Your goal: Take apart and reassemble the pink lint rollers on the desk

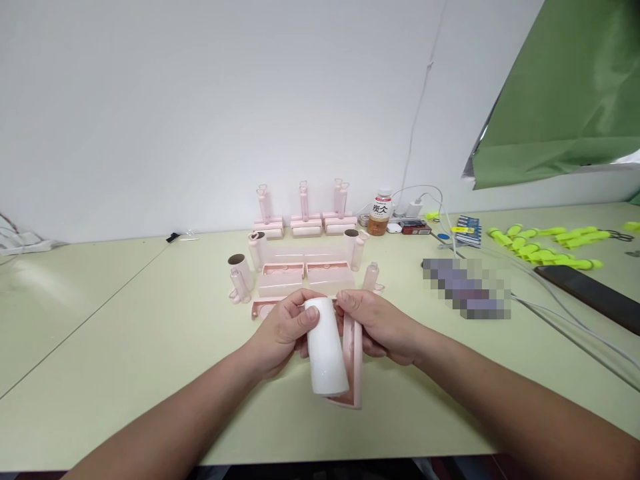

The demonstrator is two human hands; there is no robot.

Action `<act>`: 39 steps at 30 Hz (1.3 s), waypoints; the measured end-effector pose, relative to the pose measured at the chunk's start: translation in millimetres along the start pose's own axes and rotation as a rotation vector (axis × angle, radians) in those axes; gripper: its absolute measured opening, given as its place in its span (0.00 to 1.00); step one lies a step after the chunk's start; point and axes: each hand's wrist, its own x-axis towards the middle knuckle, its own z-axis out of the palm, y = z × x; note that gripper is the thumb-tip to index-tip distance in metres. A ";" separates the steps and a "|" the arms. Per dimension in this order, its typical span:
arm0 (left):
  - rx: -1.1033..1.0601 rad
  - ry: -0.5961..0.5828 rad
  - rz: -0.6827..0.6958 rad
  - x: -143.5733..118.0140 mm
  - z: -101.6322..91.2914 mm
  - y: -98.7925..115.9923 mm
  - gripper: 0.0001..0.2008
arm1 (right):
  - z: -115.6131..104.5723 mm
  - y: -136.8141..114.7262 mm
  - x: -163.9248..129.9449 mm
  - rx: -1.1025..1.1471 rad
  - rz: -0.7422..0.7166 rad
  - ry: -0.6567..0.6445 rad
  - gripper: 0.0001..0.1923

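Head view centres on a white cylindrical paper roll (326,347), held above the near part of the pale green table (125,333) against a pink plastic roller frame (356,363). Left hand (280,333) wraps the roll's far end, thumb pressed on top. Right hand (383,327) pinches the frame's upper end with curled fingers. Just behind lie pink plastic covers (305,275) and spare rolls with brown cores (240,270). Farther back, 3 assembled pink lint rollers (305,223) stand beside a brown drink bottle (380,213).
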 end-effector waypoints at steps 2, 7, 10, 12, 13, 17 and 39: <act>0.076 -0.013 0.049 -3.3 0.8 0.0 0.27 | 1.0 2.0 1.7 -0.026 -0.053 0.024 0.28; 0.422 -0.060 0.199 -14.9 -4.0 -0.7 0.34 | -0.6 3.8 2.7 -0.072 -0.182 0.009 0.25; 0.757 -0.098 0.380 -17.2 -10.2 2.6 0.27 | -3.6 2.4 -0.1 -0.079 -0.227 -0.041 0.24; 0.908 -0.128 0.510 -16.3 -12.1 7.0 0.25 | -5.2 0.7 -2.2 -0.066 -0.237 -0.068 0.24; 0.950 -0.146 0.562 -15.6 -12.1 9.6 0.24 | -5.8 -0.1 -3.1 -0.059 -0.233 -0.079 0.24; 1.069 -0.255 0.585 -13.3 -8.6 17.0 0.18 | -7.0 -1.5 -4.1 -0.056 -0.181 -0.120 0.25; 1.343 -0.172 0.473 -11.6 -4.3 11.8 0.19 | -0.5 2.5 -8.8 -0.126 -0.085 -0.169 0.25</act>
